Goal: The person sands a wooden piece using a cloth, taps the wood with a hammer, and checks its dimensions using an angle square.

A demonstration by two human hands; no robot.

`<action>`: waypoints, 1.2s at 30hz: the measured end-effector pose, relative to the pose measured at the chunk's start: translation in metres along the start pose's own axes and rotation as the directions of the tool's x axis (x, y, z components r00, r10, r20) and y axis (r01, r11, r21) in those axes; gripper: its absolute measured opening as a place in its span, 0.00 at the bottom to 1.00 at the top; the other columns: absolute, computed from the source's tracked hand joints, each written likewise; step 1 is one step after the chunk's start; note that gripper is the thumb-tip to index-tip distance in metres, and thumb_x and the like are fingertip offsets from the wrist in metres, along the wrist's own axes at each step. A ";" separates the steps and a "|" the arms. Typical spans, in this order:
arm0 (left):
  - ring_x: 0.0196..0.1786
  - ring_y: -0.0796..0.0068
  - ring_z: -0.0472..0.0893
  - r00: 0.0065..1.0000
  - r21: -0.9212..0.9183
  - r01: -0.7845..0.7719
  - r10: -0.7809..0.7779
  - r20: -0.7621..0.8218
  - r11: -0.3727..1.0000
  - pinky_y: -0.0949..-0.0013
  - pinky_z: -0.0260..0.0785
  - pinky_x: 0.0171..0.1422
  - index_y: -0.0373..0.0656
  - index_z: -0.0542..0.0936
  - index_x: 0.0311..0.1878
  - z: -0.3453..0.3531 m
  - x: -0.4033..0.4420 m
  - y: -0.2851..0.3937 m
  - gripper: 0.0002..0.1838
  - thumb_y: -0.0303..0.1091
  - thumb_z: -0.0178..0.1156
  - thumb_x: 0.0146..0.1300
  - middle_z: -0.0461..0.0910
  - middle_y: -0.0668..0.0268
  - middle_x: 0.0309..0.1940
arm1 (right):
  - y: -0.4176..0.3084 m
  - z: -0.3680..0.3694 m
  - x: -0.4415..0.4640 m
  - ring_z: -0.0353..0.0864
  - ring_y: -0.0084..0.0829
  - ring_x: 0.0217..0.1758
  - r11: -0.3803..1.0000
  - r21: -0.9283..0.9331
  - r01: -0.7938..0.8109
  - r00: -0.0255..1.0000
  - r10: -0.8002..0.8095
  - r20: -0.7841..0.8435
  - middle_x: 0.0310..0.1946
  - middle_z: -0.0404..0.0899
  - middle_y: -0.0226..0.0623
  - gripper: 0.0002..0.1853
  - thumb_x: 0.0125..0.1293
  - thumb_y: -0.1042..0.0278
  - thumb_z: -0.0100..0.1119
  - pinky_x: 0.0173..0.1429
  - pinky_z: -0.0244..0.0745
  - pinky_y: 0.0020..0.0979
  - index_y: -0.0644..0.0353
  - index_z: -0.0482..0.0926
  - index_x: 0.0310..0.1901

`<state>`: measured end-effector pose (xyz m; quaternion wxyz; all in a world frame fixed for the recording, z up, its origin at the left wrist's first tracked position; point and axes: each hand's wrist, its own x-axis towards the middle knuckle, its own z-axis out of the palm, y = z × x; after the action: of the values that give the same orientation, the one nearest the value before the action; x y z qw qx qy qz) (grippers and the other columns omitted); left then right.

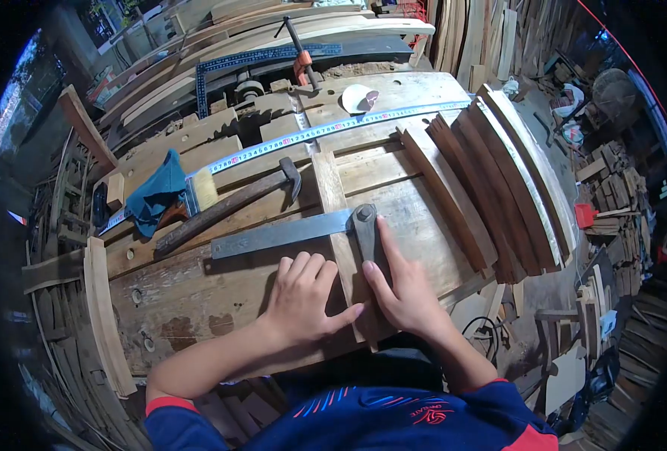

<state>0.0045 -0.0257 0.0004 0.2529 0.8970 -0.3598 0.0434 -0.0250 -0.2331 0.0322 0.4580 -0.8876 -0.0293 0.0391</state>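
Observation:
A pale wooden strip [329, 180] lies front to back on the workbench. Across it rests a sliding bevel, its steel blade [281, 234] pointing left and its bolted stock [366, 233] lying along the strip. My right hand [412, 297] is closed at the stock, index finger stretched beside the bolt and thumb against the lower end. My left hand [300, 293] is beside the strip with curled fingers, its thumb lying over the strip's near part. A claw hammer [232, 207] lies beyond the blade, with a brush [203, 191] and a teal cloth [155, 192] near it.
Several curved dark wood pieces [491, 180] stand side by side at the bench's right. A long measuring tape [273, 144] crosses the bench [175, 301]. Behind it are a white roll [357, 99], a clamp [302, 64] and a carpenter's square [202, 83]. Stacked timber surrounds the bench.

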 end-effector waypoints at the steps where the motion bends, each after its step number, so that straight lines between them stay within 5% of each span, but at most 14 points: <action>1: 0.40 0.54 0.71 1.000 0.005 -0.011 0.011 -0.013 1.000 0.54 0.59 0.48 0.39 0.76 0.39 0.000 0.001 0.000 0.34 0.67 0.68 0.58 0.71 0.56 0.34 | 0.003 0.001 0.000 0.80 0.71 0.60 0.999 -0.018 0.043 0.999 -0.043 -0.022 0.56 0.79 0.76 0.39 0.78 0.64 0.55 0.67 0.74 0.51 0.65 0.50 0.84; 3: 0.40 0.55 0.71 0.999 0.014 -0.028 0.029 -0.032 1.000 0.54 0.59 0.47 0.40 0.76 0.39 0.001 0.000 -0.001 0.34 0.67 0.68 0.58 0.71 0.57 0.34 | 0.009 0.005 0.000 0.82 0.72 0.56 0.991 -0.052 0.122 0.990 -0.126 -0.060 0.52 0.81 0.76 0.39 0.78 0.64 0.54 0.63 0.76 0.52 0.64 0.50 0.84; 9: 0.40 0.56 0.71 0.997 0.030 -0.043 0.044 -0.055 0.999 0.55 0.59 0.47 0.40 0.76 0.39 0.003 -0.001 -0.001 0.33 0.67 0.68 0.59 0.70 0.58 0.33 | -0.002 -0.001 0.000 0.85 0.69 0.43 0.999 -0.017 -0.035 0.999 0.036 0.015 0.38 0.83 0.70 0.39 0.78 0.64 0.55 0.53 0.77 0.53 0.62 0.49 0.84; 27: 0.39 0.55 0.71 0.998 -0.004 -0.042 0.042 -0.053 0.999 0.55 0.60 0.45 0.40 0.76 0.38 0.004 -0.001 -0.004 0.33 0.67 0.68 0.59 0.70 0.58 0.33 | 0.014 0.009 -0.001 0.85 0.69 0.43 0.996 -0.039 0.082 0.995 -0.084 -0.058 0.40 0.83 0.71 0.40 0.78 0.63 0.55 0.53 0.78 0.53 0.63 0.48 0.84; 36: 0.39 0.55 0.72 0.998 -0.016 -0.042 0.041 -0.042 0.999 0.54 0.61 0.46 0.40 0.76 0.38 0.002 -0.001 -0.004 0.33 0.67 0.69 0.59 0.70 0.57 0.33 | 0.006 0.005 -0.002 0.85 0.67 0.40 0.998 -0.070 -0.004 1.000 0.002 -0.026 0.36 0.83 0.69 0.40 0.78 0.63 0.55 0.50 0.79 0.53 0.63 0.49 0.84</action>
<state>0.0063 -0.0228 -0.0032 0.2667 0.8861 -0.3736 0.0643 -0.0272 -0.2326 0.0242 0.4270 -0.9035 -0.0234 0.0272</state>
